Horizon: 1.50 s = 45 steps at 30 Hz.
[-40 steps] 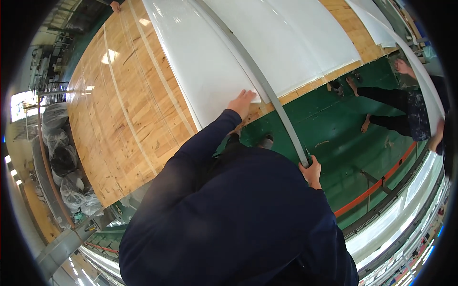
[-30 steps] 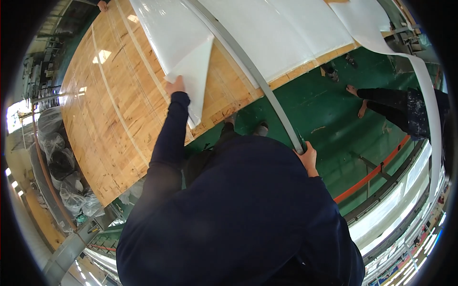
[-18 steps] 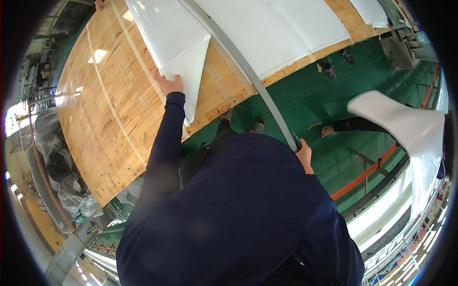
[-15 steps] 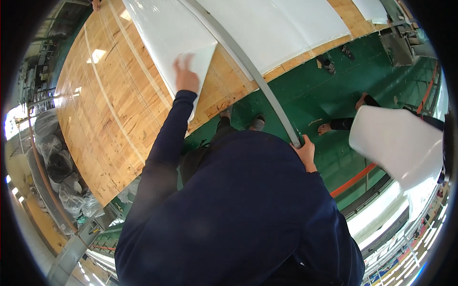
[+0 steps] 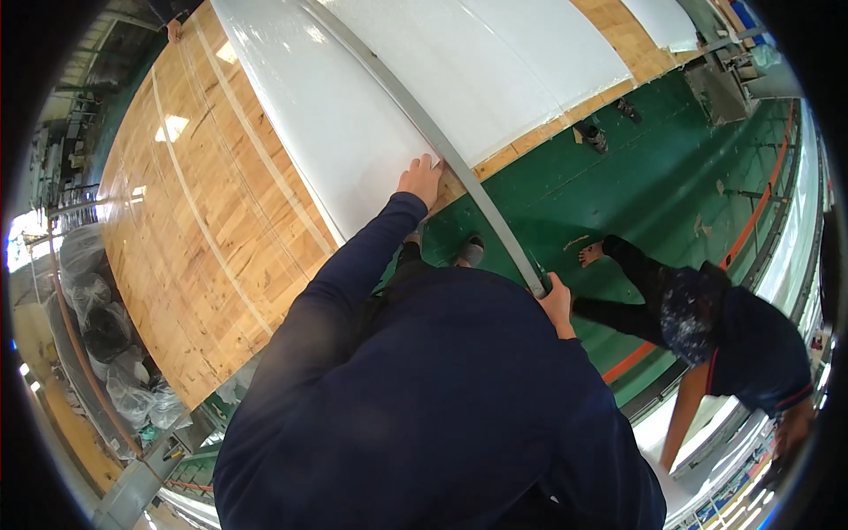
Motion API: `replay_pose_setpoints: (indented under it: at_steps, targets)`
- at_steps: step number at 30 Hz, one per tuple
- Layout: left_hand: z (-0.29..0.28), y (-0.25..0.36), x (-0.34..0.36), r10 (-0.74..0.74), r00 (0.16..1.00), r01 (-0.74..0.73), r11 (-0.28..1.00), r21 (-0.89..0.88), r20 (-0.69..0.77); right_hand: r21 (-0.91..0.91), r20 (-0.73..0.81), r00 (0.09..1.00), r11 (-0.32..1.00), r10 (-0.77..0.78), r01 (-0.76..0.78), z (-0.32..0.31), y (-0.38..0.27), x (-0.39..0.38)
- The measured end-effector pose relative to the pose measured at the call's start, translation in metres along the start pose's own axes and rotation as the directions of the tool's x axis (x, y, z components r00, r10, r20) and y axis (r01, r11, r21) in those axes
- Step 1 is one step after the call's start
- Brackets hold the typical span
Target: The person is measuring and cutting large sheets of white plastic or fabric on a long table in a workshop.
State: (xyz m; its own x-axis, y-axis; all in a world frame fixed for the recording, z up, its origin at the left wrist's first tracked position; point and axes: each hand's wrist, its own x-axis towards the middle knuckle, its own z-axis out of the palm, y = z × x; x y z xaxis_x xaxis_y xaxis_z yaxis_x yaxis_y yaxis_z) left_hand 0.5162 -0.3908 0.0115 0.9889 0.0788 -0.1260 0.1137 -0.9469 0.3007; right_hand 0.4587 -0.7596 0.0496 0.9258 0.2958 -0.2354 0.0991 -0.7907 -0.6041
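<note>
My left hand (image 5: pixel 420 181) lies at the near corner of a white sheet (image 5: pixel 309 115), its fingers bent together on the sheet's edge beside a long grey metal bar (image 5: pixel 473 190). The thumb is hidden, so the exact hold is hard to see. My right hand (image 5: pixel 556 305) is closed around the bar's near end, beyond the table edge and above the floor. A small dark piece shows by the right thumb, too small to name. The bar runs away from me across the table, between the left sheet and a second white sheet (image 5: pixel 503 71).
The wooden table (image 5: pixel 203 221) has pale strips along it. Another person's hand (image 5: pixel 174 31) rests at its far left edge. To the right, a co-worker (image 5: pixel 751 336) bends over on the green floor (image 5: pixel 548 194). Wrapped plastic bundles (image 5: pixel 110 309) stand at the left.
My left hand has come down rightward to the sheet's corner, and the folded-up corner lies flatter. The bar's near end has shifted slightly down-left. The co-worker has bent down with the white panel lowered.
</note>
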Motion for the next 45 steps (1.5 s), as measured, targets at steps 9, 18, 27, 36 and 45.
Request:
replay_pose_setpoints:
  at_steps: [9,18,27,36,45]
  targets:
    - [0.001,-0.012,-0.002,0.031,0.995,-0.044,0.989,-0.141,-0.092,-0.012,0.014,1.000,1.000,0.011,-0.011,0.005,-0.001,0.004]
    - [-0.049,-0.041,-0.039,-0.386,0.832,0.105,0.814,-0.571,-0.398,-0.010,0.014,0.998,0.998,0.062,-0.061,-0.005,0.000,0.017]
    - [-0.101,-0.120,-0.091,-0.591,0.349,0.279,0.807,-0.521,-0.727,-0.091,-0.047,0.998,0.995,-0.040,0.035,-0.001,0.008,0.015]
    - [-0.128,-0.126,-0.106,-0.682,0.209,0.218,0.731,-0.646,-0.701,-0.075,-0.090,0.993,0.995,-0.076,0.069,0.016,0.023,0.009]
    - [-0.128,-0.141,-0.118,-0.734,0.127,0.233,0.676,-0.699,-0.667,-0.102,-0.083,0.993,0.992,-0.081,0.073,0.015,0.021,0.009]
